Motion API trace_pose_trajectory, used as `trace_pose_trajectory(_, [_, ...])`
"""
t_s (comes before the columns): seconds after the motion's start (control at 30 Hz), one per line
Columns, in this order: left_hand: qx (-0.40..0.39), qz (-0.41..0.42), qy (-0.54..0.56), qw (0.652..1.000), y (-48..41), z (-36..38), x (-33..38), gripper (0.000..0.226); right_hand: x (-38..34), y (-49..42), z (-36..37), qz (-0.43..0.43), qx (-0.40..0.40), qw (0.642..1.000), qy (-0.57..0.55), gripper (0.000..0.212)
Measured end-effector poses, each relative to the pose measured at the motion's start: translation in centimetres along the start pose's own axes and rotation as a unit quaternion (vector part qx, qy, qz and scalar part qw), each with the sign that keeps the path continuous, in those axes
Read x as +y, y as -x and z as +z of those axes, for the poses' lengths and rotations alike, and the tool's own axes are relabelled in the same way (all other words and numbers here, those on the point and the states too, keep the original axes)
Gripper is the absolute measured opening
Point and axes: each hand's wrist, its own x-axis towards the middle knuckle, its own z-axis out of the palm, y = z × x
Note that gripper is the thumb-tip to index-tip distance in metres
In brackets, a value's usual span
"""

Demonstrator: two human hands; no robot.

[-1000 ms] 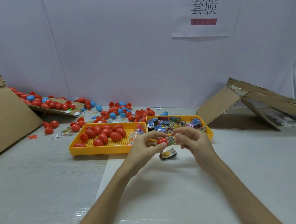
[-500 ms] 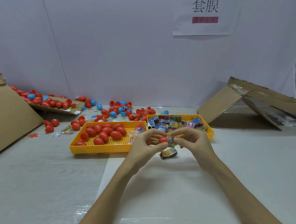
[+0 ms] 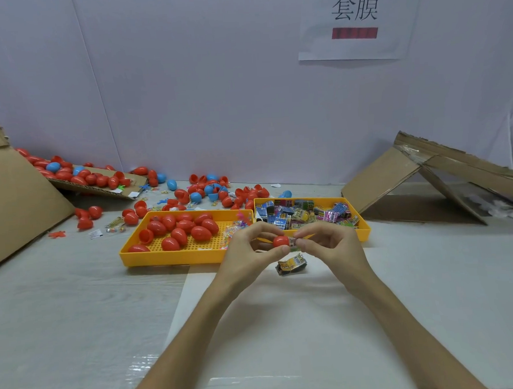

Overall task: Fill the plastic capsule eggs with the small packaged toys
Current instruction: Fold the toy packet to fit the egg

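My left hand (image 3: 248, 250) pinches a red capsule egg half (image 3: 280, 241) in front of the two yellow trays. My right hand (image 3: 330, 245) pinches a small packaged toy (image 3: 293, 242) pressed against the egg half's right side. Another packaged toy (image 3: 291, 263) lies on the white sheet just below my hands. The left yellow tray (image 3: 175, 256) holds several red eggs (image 3: 185, 228). The right yellow tray (image 3: 364, 228) is filled with packaged toys (image 3: 301, 214).
Loose red and blue eggs (image 3: 207, 191) lie scattered behind the trays and on a cardboard flap (image 3: 98, 186) at the back left. A large cardboard panel (image 3: 12, 203) leans at the left; a collapsed cardboard box (image 3: 428, 180) sits at the right.
My two hands have moved closer together, and the packaged toy now sits tight against the red egg half. The view has shifted slightly.
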Motion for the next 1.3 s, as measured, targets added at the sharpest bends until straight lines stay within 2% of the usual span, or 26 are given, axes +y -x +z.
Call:
trace_pose_trajectory(0.27, [-0.002,0.007,-0.017,1.000,0.0,0.0,0.0,0.022,-0.1,0.0,0.1,-0.018,-0.004,1.000,-0.001,0.025])
trace_pose_trajectory(0.53, [-0.011,0.013,-0.038,0.999,0.2,0.0,0.1,0.024,0.0,0.0,0.2,-0.012,-0.016,1.000,0.023,0.014])
trace_pose_trajectory(0.8, [-0.012,0.012,-0.024,1.000,0.3,0.1,0.4,0.021,0.3,0.0,0.2,-0.002,-0.013,1.000,0.022,0.014])
trace_pose_trajectory(0.87, [-0.004,-0.018,0.018,1.000,0.3,0.1,0.6,0.020,0.3,0.0,0.4,-0.012,0.015,0.999,0.051,0.020])
trace_pose_trajectory(0.93, [0.006,-0.054,0.077,0.996,0.3,-0.1,0.7,0.020,0.3,0.2,0.5,-0.058,0.080,0.991,0.086,0.026])
trace_pose_trajectory(1.03, [0.011,-0.092,0.165,0.982,0.3,-0.4,1.1,0.023,0.5,0.4,0.5,-0.168,0.168,0.958,0.163,0.015])
trace_pose_trajectory(1.17, [0.008,-0.141,0.304,0.942,0.4,-0.6,1.5,0.038,0.9,0.8,1.0,-0.251,0.163,0.925,0.232,0.010])
trace_pose_trajectory(1.3, [-0.027,-0.179,0.412,0.893,0.6,-0.7,1.7,0.048,1.1,1.1,2.0,-0.289,0.128,0.911,0.265,0.023])
